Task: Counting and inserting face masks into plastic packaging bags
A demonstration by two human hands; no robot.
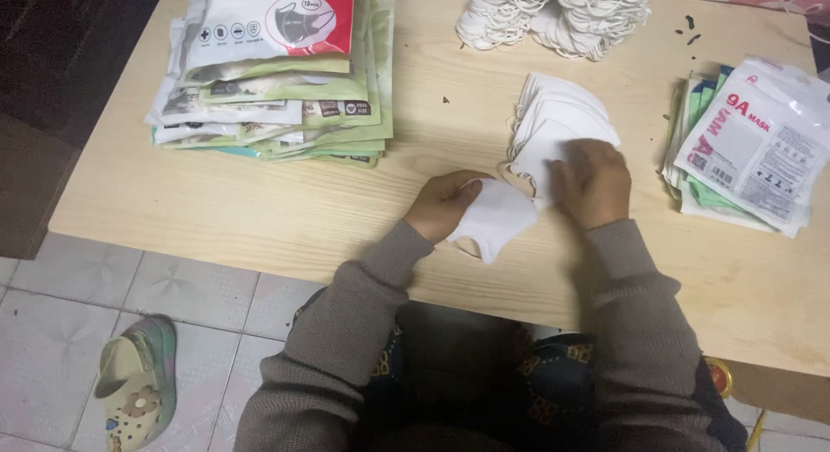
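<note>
Near the table's front edge, left hand pinches a white face mask; right hand presses the mask stack, fingers blurred.

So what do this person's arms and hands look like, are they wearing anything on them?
Both arms are covered by long sleeves of a soft, knitted grey-brown top, with ribbed cuffs ending at the wrists. The left hand and the right hand are bare: no gloves, and no rings, watch or bracelets show in this view. The sleeves are plain, without any pattern or markings.
</note>
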